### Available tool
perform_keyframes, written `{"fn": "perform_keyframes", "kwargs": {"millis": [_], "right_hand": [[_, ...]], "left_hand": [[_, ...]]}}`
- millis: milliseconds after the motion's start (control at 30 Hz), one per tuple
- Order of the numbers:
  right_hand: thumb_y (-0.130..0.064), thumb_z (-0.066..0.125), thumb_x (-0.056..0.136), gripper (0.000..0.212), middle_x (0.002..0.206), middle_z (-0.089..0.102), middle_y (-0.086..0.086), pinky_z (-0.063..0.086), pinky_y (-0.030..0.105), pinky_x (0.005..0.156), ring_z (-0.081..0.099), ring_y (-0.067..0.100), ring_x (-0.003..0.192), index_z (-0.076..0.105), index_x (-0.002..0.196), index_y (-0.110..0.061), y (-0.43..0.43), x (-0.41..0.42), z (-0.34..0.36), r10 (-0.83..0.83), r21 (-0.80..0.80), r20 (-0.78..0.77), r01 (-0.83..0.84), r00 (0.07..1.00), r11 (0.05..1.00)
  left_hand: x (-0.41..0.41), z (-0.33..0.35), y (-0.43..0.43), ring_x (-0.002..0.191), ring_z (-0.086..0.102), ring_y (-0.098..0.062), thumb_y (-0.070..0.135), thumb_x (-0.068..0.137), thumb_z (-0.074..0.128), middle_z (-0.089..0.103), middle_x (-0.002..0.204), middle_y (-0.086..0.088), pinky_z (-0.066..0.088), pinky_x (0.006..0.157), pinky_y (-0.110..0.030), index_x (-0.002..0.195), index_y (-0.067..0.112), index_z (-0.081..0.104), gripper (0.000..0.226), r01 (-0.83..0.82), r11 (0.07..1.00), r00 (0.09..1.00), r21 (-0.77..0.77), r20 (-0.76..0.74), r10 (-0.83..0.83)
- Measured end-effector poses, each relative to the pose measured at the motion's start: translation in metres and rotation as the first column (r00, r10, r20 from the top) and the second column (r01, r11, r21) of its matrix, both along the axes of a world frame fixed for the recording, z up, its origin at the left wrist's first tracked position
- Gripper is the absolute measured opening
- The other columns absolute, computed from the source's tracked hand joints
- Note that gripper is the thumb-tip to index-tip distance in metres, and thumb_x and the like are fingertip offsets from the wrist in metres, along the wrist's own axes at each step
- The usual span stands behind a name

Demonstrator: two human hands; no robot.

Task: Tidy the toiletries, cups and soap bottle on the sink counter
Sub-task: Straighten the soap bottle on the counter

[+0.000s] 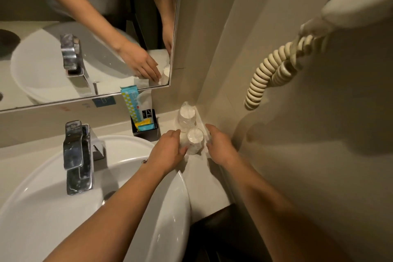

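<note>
a pale surface (197,174) is seen around a white basin (148,176). at its 12 o'clock edge a black holder (148,132) of packets is set; toward 1 o'clock, two wrapped cups (187,115) are stood in the corner.

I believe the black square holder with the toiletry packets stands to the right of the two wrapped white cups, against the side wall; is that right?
Not quite. In the head view the black square holder with the toiletry packets stands to the left of the two wrapped white cups, between them and the chrome tap. It is the cups that sit in the corner by the side wall.
</note>
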State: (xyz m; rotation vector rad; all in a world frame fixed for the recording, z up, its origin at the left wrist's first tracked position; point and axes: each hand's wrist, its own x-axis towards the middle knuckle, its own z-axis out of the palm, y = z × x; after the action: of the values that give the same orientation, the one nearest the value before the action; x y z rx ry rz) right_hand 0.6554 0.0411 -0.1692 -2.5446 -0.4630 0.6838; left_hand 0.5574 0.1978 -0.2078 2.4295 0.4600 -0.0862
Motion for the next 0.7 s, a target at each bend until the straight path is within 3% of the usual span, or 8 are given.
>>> {"fn": "perform_keyframes", "kwargs": {"millis": [167, 300, 433, 567, 700], "right_hand": [[-0.017, 0.059, 0.095, 0.055, 0.149, 0.050, 0.000, 0.040, 0.034, 0.108, 0.050, 0.025, 0.134, 0.042, 0.146, -0.026, -0.014, -0.045, 0.032, 0.077, 0.058, 0.205, -0.091, 0.976, 0.994], [-0.038, 0.066, 0.092, 0.074, 0.167, 0.021, -0.006, 0.028, 0.043, 0.119, 0.024, 0.020, 0.152, 0.027, 0.154, -0.034, -0.035, -0.092, 0.041, 0.241, -0.068, 0.339, -0.231, 0.910, 0.970], [-0.056, 0.066, 0.088, 0.086, 0.169, 0.010, -0.010, 0.021, 0.047, 0.120, 0.013, 0.020, 0.156, 0.015, 0.156, -0.041, -0.053, -0.145, 0.044, 0.310, -0.127, 0.354, -0.283, 0.882, 0.951], [-0.061, 0.068, 0.083, 0.089, 0.167, 0.019, -0.009, 0.021, 0.050, 0.120, 0.021, 0.022, 0.154, 0.018, 0.154, -0.041, -0.057, -0.192, 0.048, 0.383, -0.115, 0.345, -0.367, 0.857, 0.923], [-0.065, 0.067, 0.081, 0.088, 0.163, 0.031, -0.009, 0.031, 0.047, 0.117, 0.034, 0.021, 0.148, 0.023, 0.153, -0.039, -0.044, -0.235, 0.055, 0.474, -0.123, 0.379, -0.465, 0.795, 0.877]], "left_hand": [[-0.045, 0.029, -0.017, 0.126, 0.050, -0.033, 0.036, 0.092, 0.063, 0.052, 0.140, -0.015, 0.044, 0.105, -0.043, 0.145, 0.009, 0.043, 0.062, -0.081, 0.989, 0.992, 0.122, 0.110, 0.067], [-0.095, 0.047, -0.041, 0.141, 0.040, -0.035, 0.051, 0.090, 0.058, 0.039, 0.156, -0.016, 0.040, 0.111, -0.048, 0.151, 0.019, 0.034, 0.073, -0.119, 0.950, 0.989, 0.288, 0.119, 0.088], [-0.161, 0.057, -0.065, 0.149, 0.027, -0.032, 0.062, 0.092, 0.050, 0.025, 0.165, -0.012, 0.029, 0.118, -0.049, 0.158, 0.024, 0.022, 0.081, -0.138, 0.914, 0.990, 0.383, 0.070, 0.120], [-0.229, 0.069, -0.075, 0.150, 0.027, -0.030, 0.065, 0.092, 0.048, 0.024, 0.166, -0.008, 0.027, 0.121, -0.049, 0.158, 0.024, 0.019, 0.083, -0.193, 0.888, 0.980, 0.417, 0.037, 0.196], [-0.293, 0.084, -0.066, 0.142, 0.040, -0.028, 0.061, 0.091, 0.050, 0.042, 0.156, -0.007, 0.035, 0.117, -0.045, 0.150, 0.022, 0.036, 0.072, -0.251, 0.859, 0.965, 0.446, 0.042, 0.260]]}}
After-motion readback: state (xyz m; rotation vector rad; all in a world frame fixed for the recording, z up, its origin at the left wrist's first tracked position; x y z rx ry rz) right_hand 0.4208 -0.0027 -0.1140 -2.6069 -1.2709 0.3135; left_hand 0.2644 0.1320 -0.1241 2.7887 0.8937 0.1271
